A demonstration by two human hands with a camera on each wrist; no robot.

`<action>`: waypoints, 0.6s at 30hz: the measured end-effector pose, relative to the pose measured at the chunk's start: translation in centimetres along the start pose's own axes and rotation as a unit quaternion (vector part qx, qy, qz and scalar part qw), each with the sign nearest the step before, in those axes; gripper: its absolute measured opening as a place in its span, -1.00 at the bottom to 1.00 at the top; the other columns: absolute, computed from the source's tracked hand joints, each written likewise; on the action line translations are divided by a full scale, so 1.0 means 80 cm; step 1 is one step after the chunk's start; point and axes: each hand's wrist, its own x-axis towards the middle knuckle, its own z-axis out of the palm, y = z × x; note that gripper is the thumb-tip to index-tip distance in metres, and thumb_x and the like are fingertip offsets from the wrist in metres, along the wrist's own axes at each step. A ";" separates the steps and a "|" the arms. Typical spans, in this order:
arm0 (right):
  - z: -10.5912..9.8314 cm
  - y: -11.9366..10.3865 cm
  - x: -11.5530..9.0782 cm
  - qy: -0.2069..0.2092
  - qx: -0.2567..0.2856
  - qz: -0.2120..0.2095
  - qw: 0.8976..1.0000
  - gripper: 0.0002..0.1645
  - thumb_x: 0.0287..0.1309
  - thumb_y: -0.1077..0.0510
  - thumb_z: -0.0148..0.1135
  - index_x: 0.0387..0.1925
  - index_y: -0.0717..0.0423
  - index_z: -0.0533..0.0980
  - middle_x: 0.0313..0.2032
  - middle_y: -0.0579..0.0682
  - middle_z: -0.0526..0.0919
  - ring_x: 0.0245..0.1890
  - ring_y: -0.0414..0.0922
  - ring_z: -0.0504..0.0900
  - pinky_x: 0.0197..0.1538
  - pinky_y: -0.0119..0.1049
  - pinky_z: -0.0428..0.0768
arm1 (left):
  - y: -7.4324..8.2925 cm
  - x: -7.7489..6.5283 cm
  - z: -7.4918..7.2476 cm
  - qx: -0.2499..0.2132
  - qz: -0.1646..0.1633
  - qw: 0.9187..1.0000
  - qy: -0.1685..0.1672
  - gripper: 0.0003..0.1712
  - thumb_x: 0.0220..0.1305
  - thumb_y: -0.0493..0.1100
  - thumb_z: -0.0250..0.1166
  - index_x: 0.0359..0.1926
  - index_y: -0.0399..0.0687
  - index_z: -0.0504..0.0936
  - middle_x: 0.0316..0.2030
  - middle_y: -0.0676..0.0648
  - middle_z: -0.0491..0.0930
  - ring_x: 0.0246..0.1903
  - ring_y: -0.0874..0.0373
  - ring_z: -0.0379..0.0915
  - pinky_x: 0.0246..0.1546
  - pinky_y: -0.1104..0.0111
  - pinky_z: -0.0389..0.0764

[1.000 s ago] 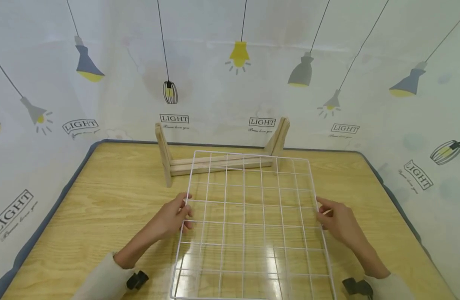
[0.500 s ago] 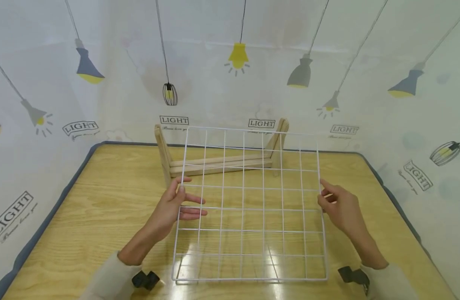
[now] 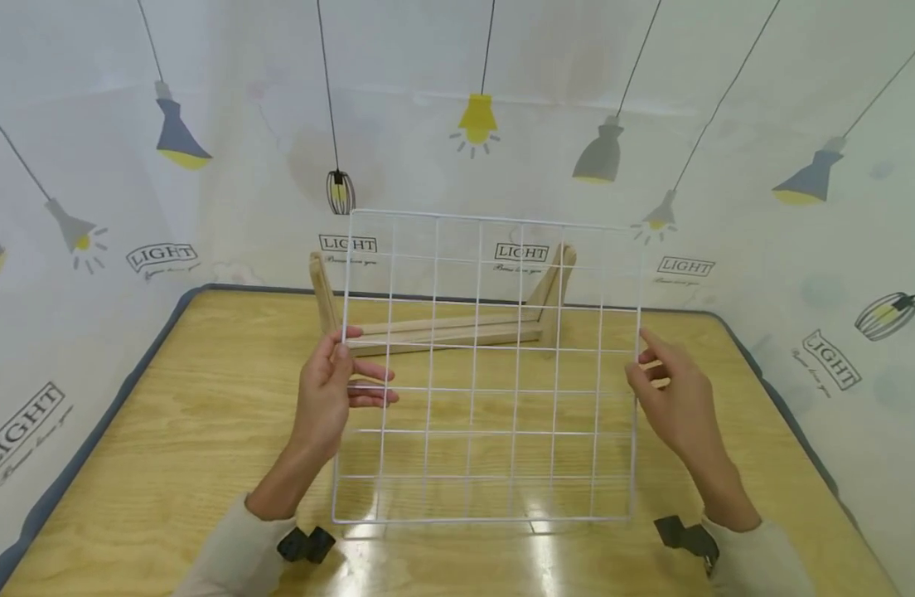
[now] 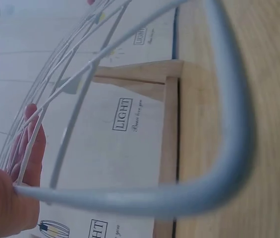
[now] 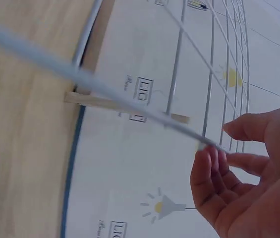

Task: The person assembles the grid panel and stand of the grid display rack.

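Observation:
A white wire grid panel [image 3: 476,346] is held up at a steep tilt over the table, its lower edge towards me. My left hand [image 3: 323,402] pinches the panel's left edge between thumb and index finger, while its other fingers stretch out behind the wires. At the opposite edge, my right hand [image 3: 677,398] holds the side wire with thumb and fingertips. The right wrist view shows these fingers [image 5: 204,183] bent at the rim wire. Behind the panel, a wooden stand [image 3: 457,333] with a crossbar and two upright ends is seen through the mesh.
The wood-grain table [image 3: 204,398] has a dark blue border along its back and sides. A pale curtain [image 3: 420,141] printed with hanging lamps encloses it. Black wrist devices [image 3: 306,545] sit at both cuffs.
The panel has risen and tipped more upright, its top edge now overlapping the curtain. Both hands have moved up with it, and the left fingers have straightened out behind the mesh. The stand stays put.

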 end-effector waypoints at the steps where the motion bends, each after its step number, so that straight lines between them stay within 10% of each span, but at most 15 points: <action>1: 0.000 -0.005 0.001 0.014 -0.002 0.001 1.000 -0.42 0.27 0.29 0.20 0.32 0.30 0.40 -0.16 0.21 0.60 -0.30 -0.34 0.55 -0.31 -0.76 0.41 | 0.001 0.001 0.000 -0.002 0.016 1.000 0.000 -0.67 0.62 -0.07 -0.25 0.21 -0.04 0.29 -0.44 0.00 0.72 -0.53 0.05 0.73 -0.48 0.26 0.73; 8: 0.010 -0.056 0.003 0.152 -0.012 -0.097 0.984 -0.37 0.22 0.29 0.25 0.32 0.36 0.37 0.09 0.47 0.41 0.07 0.32 0.40 -0.04 0.06 0.41 | 0.008 0.009 0.002 -0.040 0.118 0.992 0.000 -0.65 0.59 -0.05 -0.18 0.18 -0.12 0.33 -0.43 -0.06 0.72 -0.54 0.06 0.72 -0.51 0.24 0.72; 11: 0.022 -0.080 -0.003 0.188 -0.003 -0.144 0.972 -0.40 0.16 0.27 0.26 0.26 0.34 0.44 0.13 0.46 0.39 0.14 0.33 0.35 -0.02 0.07 0.39 | 0.013 0.010 0.003 -0.041 0.150 0.988 0.001 -0.68 0.60 -0.13 -0.22 0.16 -0.11 0.35 -0.43 -0.07 0.73 -0.55 0.07 0.72 -0.53 0.23 0.71; 18: 0.071 -0.126 -0.027 0.114 0.003 -0.191 0.975 -0.30 0.10 0.21 0.36 0.29 0.25 0.41 0.12 0.35 0.39 0.04 0.21 0.47 -0.09 0.00 0.60 | 0.015 0.008 0.009 -0.018 0.176 0.984 0.011 -0.70 0.60 -0.19 -0.22 0.15 -0.12 0.38 -0.41 -0.08 0.74 -0.54 0.04 0.72 -0.52 0.20 0.71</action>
